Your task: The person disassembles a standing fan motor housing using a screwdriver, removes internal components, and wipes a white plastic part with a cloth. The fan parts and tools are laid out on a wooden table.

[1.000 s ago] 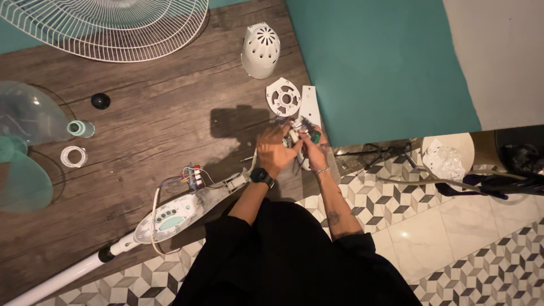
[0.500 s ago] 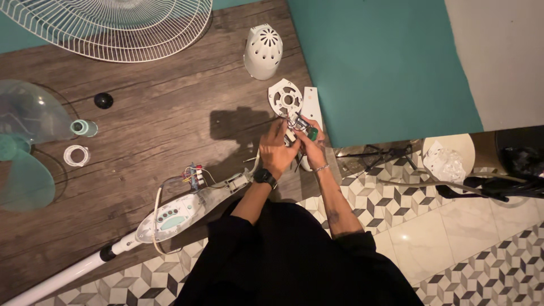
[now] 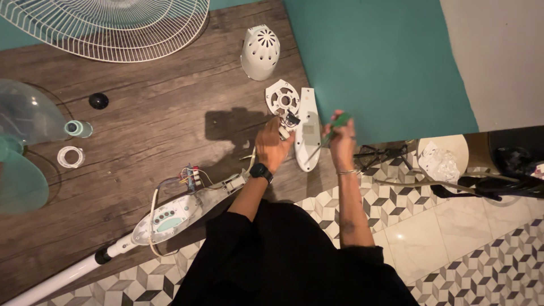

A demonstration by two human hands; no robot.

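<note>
My left hand (image 3: 272, 146), with a black watch on its wrist, grips a small metal fan part with wires (image 3: 289, 120) above the wooden floor. My right hand (image 3: 341, 141) holds a green-handled screwdriver (image 3: 330, 129), its shaft pointing down and left toward that part. Just beyond the hands lie a round white motor plate (image 3: 281, 96) and a long white plastic cover (image 3: 307, 130).
A white domed motor housing (image 3: 260, 52) stands further off. A wire fan guard (image 3: 110, 25) lies at the top left, with translucent teal blades (image 3: 20, 147), a black knob (image 3: 98, 101) and a white ring (image 3: 70, 157). The fan's control stem (image 3: 164, 217) lies at lower left.
My two hands were close together over the small part; now my right hand has drawn away to the right with the screwdriver, while my left hand still holds the part.
</note>
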